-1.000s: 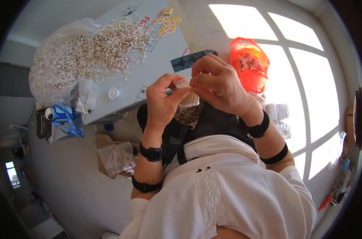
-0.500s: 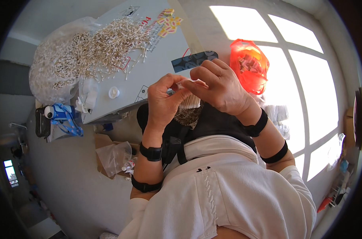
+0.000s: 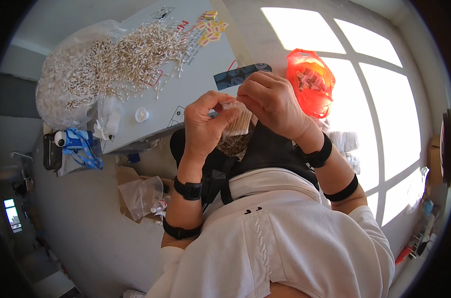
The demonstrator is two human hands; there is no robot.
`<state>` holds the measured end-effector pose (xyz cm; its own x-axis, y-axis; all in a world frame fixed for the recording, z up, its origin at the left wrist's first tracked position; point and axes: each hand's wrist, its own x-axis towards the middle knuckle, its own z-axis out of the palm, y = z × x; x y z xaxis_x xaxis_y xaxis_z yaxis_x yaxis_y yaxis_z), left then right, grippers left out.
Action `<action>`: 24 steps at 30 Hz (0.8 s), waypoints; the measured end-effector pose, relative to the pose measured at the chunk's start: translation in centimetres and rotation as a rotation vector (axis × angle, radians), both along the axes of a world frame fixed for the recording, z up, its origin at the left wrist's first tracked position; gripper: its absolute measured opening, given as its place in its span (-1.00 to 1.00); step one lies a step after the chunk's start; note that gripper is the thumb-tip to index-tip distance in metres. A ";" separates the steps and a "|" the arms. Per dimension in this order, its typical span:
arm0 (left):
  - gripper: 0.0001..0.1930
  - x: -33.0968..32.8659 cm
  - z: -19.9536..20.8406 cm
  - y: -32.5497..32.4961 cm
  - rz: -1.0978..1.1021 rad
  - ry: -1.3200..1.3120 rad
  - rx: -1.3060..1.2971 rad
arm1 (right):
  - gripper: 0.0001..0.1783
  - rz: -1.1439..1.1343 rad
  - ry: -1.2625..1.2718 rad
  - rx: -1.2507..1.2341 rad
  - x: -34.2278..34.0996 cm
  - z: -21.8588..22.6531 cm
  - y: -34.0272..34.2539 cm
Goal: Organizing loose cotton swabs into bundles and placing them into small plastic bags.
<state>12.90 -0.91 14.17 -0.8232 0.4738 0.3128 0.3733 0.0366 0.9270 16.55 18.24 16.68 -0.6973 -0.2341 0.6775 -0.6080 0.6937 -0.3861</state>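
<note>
Between thumb and fingers, my left hand (image 3: 205,121) grips a small clear bag of cotton swabs (image 3: 241,122), its sticks lined up side by side. My right hand (image 3: 272,102) is pinched at the upper edge of that bag; its fingertips hide exactly what they grip. Both hands are raised over my lap, close to the table's near edge. Below the bag, between my legs, a pile of loose cotton swabs (image 3: 234,146) shows in part. A large heap of cotton swabs (image 3: 136,57) spreads over the table, spilling from a big clear plastic bag (image 3: 54,74).
On the table (image 3: 185,94) are yellow-and-white paper labels (image 3: 211,33), a white round lid (image 3: 142,115) and a dark patterned strip (image 3: 241,75). A red plastic bag (image 3: 312,82) stands on the floor at right. A cardboard box (image 3: 131,198) with plastic inside sits at lower left.
My right hand has drawn slightly up and to the right, and its fingers have closed more tightly together. More of the bag of cotton swabs shows now. My left hand stays nearly still.
</note>
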 end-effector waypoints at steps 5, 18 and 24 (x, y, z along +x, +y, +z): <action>-0.88 0.4 0.1 0.4 0.018 -0.135 0.112 | -0.85 0.080 -0.323 -0.252 0.1 -0.9 0.3; -0.93 0.3 0.0 0.4 0.102 -0.151 0.200 | -0.90 0.136 -0.407 -0.494 0.5 -1.7 0.3; -0.94 -0.5 -0.5 0.4 0.114 0.050 0.088 | -0.92 0.083 -0.170 -0.308 -0.2 -2.4 0.2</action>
